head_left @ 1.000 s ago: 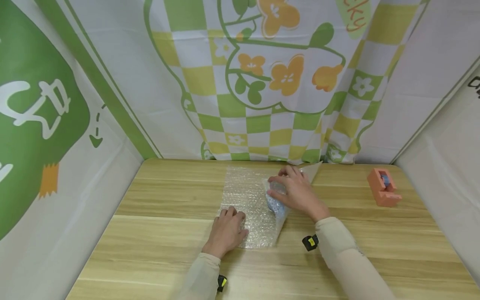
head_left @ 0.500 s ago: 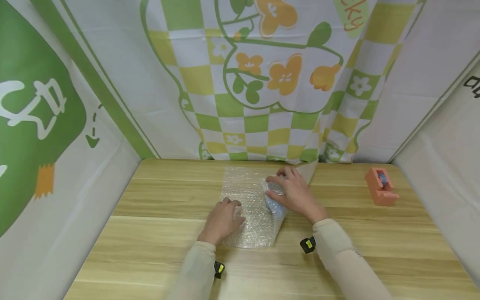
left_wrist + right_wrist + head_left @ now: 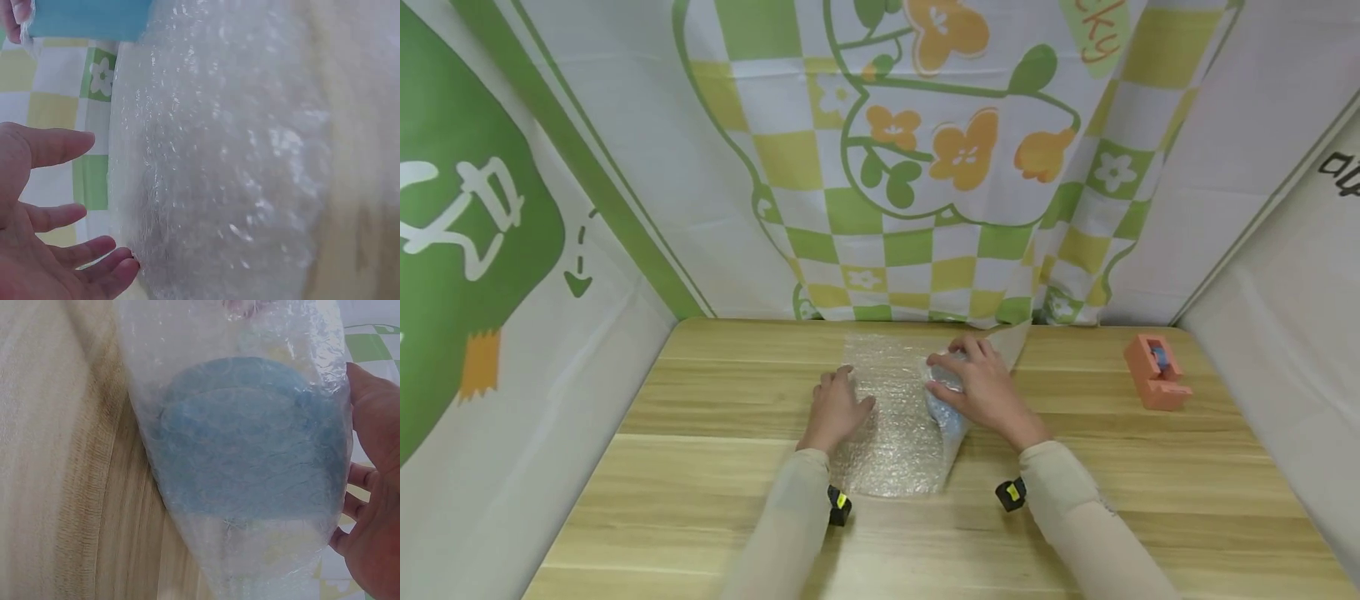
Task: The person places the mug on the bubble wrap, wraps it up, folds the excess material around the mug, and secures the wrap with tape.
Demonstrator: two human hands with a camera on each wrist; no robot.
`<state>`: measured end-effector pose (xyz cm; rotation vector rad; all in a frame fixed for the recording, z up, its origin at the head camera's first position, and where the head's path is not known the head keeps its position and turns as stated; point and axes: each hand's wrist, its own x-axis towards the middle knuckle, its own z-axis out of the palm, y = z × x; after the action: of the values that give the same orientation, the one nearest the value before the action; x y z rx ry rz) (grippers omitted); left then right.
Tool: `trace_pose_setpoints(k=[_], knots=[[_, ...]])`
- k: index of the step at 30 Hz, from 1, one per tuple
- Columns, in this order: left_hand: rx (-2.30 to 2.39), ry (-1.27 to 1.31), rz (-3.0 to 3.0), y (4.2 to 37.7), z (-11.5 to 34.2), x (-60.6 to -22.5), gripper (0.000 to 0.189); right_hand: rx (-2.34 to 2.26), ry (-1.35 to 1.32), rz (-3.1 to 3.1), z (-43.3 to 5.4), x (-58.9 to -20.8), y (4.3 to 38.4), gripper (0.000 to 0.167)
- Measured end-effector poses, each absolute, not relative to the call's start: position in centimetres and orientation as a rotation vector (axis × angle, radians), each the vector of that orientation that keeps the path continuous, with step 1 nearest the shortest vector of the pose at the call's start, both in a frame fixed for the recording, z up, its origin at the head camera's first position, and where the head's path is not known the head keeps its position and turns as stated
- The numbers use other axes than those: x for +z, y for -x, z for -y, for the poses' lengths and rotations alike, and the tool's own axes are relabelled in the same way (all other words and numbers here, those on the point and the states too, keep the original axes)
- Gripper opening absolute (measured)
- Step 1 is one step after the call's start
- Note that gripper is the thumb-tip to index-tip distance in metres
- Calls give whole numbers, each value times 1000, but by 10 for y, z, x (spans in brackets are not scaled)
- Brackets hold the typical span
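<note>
A sheet of clear bubble wrap [image 3: 887,433] lies on the wooden table. Its right part is folded over a light blue, rounded, cup-shaped object [image 3: 244,444], which shows through the bubbles. My right hand [image 3: 988,387] grips this object through the film, thumb on the near side and fingers on the far side. In the left wrist view the blue object [image 3: 90,19] appears at the top, with right-hand fingertips at its end. My left hand [image 3: 833,412] is at the sheet's left edge, fingers spread and relaxed and holding nothing.
An orange tape dispenser [image 3: 1153,375] with a blue roll stands at the table's back right. A patterned cloth [image 3: 910,250] hangs behind the table's back edge. A loose bubble wrap corner [image 3: 1013,342] sticks up behind the right hand.
My left hand has moved forward and slightly left, from the sheet's lower left part up along its left edge. The right hand keeps its grip on the wrapped blue object, almost still.
</note>
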<state>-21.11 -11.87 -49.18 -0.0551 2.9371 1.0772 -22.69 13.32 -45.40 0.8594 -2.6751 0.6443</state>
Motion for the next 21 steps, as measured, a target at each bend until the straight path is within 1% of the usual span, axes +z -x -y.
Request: trace_pose_setpoints(k=[8, 21], knots=[[1351, 161, -2806, 225, 121, -494, 72, 647, -862, 2673, -132, -456, 227, 33], [1701, 428, -2613, 240, 122, -487, 78, 628, -843, 2699, -133, -458, 228, 34]])
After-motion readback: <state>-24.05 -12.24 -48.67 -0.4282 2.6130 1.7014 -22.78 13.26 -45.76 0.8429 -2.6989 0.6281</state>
